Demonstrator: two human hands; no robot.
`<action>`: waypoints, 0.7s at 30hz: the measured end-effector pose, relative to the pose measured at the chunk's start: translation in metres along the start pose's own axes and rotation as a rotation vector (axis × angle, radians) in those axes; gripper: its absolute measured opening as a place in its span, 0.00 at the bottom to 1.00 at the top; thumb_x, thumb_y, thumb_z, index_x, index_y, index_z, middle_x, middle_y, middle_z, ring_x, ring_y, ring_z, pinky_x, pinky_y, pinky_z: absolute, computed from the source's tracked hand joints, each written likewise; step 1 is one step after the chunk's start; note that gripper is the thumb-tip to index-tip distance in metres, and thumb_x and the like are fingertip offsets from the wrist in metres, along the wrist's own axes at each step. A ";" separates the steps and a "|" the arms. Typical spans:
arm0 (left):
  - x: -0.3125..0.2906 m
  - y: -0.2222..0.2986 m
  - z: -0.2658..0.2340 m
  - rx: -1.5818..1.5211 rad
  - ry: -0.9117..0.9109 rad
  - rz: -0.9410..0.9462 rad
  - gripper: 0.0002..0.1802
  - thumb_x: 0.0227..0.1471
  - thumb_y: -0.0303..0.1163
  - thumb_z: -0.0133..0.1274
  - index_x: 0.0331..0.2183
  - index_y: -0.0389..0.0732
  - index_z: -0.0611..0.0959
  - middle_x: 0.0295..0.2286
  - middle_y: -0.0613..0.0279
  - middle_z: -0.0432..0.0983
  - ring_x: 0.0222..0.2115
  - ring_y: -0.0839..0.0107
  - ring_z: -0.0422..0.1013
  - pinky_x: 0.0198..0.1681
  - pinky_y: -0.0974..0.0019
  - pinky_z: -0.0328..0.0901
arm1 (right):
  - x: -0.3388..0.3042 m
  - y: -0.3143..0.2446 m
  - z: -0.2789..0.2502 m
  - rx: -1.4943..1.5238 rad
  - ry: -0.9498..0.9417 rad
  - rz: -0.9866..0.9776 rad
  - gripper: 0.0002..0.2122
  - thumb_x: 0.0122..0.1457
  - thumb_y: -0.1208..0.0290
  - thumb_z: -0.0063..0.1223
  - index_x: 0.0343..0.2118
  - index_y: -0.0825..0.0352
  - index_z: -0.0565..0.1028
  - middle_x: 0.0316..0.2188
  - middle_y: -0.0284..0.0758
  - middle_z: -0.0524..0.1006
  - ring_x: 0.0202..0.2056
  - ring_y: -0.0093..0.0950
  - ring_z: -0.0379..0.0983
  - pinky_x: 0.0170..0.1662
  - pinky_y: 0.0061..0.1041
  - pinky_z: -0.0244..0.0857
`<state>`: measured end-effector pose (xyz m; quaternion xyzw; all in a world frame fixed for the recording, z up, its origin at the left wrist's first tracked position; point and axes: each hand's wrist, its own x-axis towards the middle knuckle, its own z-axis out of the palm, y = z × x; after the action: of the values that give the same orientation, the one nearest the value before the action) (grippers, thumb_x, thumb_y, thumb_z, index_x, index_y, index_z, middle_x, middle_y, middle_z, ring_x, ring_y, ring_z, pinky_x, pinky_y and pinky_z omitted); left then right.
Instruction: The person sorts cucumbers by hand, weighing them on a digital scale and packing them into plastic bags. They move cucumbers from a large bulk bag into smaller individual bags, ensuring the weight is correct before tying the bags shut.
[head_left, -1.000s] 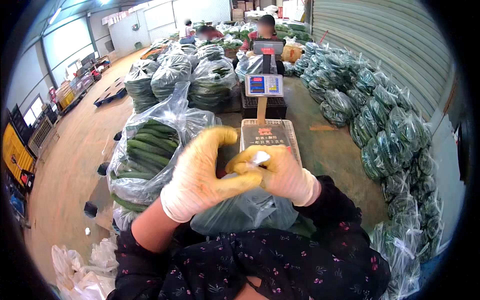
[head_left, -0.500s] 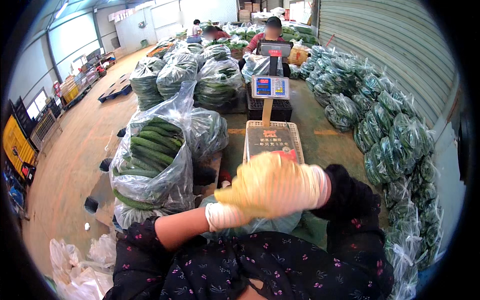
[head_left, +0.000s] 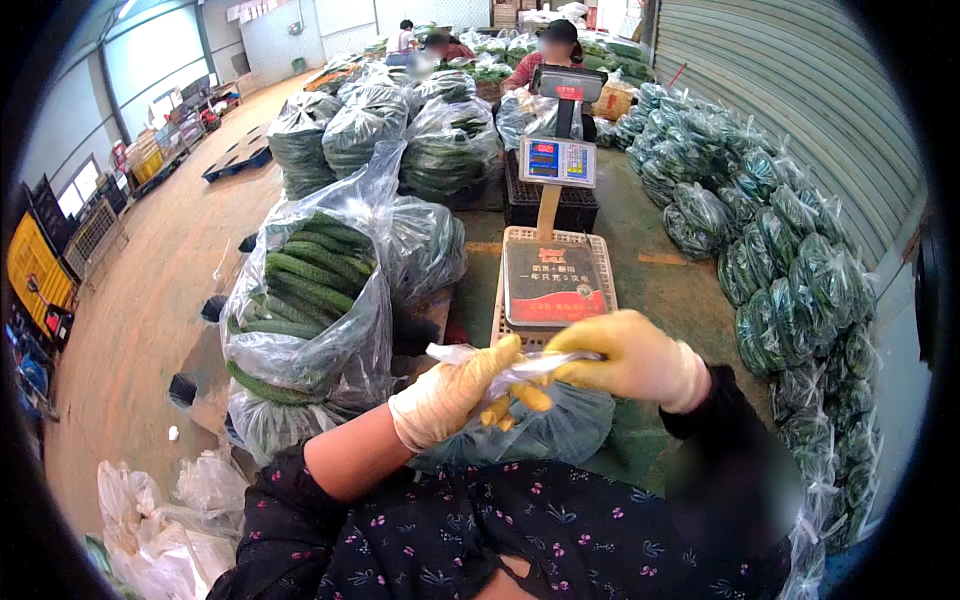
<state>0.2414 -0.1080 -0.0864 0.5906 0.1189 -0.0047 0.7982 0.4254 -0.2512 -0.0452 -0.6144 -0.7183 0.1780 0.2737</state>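
Note:
My left hand, in a yellow and white work glove, is closed on one end of a twisted clear plastic bag neck. My right hand, gloved alike, pinches the other end of the twist. Just below both hands sits a filled clear plastic bag with a greenish tint; its join to the twist is hidden by my fingers. Right ahead stands a platform scale in a pale plastic crate, its lit display on a post. To the left, a large open clear bag of cucumbers stands upright.
Several tied bags of green vegetables are piled along the shutter wall at right. Large filled bags stand farther ahead. A co-worker sits behind a second scale. Crumpled clear plastic bags lie at lower left; a blue pallet lies beyond.
My hands were one over the other, blurred, in front of the scale. Now they are apart, lower, with the twisted plastic stretched between them. The scale's platform shows more fully.

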 end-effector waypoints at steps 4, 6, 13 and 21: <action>0.002 0.005 0.000 0.318 -0.075 0.029 0.17 0.56 0.38 0.51 0.40 0.35 0.80 0.26 0.62 0.78 0.21 0.78 0.69 0.26 0.74 0.64 | -0.020 -0.028 0.006 0.244 0.116 -0.159 0.14 0.57 0.63 0.53 0.40 0.68 0.75 0.32 0.37 0.78 0.35 0.28 0.75 0.40 0.26 0.68; 0.007 -0.008 0.004 0.354 -0.130 0.234 0.15 0.55 0.36 0.51 0.41 0.37 0.80 0.27 0.64 0.78 0.25 0.79 0.69 0.27 0.74 0.64 | -0.008 -0.018 0.016 0.451 0.295 -0.130 0.16 0.60 0.64 0.49 0.45 0.70 0.72 0.36 0.36 0.77 0.39 0.27 0.74 0.44 0.26 0.66; 0.024 0.021 0.005 1.697 0.131 1.008 0.17 0.33 0.35 0.58 0.32 0.47 0.78 0.32 0.65 0.73 0.28 0.62 0.70 0.32 0.60 0.63 | 0.040 0.046 0.074 1.063 0.088 0.018 0.13 0.61 0.73 0.44 0.48 0.68 0.69 0.43 0.33 0.73 0.48 0.21 0.66 0.54 0.21 0.58; 0.012 0.040 0.002 2.139 -0.042 0.801 0.06 0.34 0.40 0.55 0.23 0.55 0.80 0.19 0.69 0.67 0.21 0.69 0.68 0.24 0.64 0.57 | 0.054 0.010 0.029 -0.106 0.614 -0.207 0.10 0.52 0.73 0.54 0.39 0.61 0.76 0.27 0.37 0.78 0.25 0.34 0.75 0.28 0.28 0.67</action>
<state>0.2596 -0.0967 -0.0508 0.9630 -0.1563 0.1414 -0.1678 0.4106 -0.1940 -0.0645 -0.5765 -0.6690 -0.0818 0.4619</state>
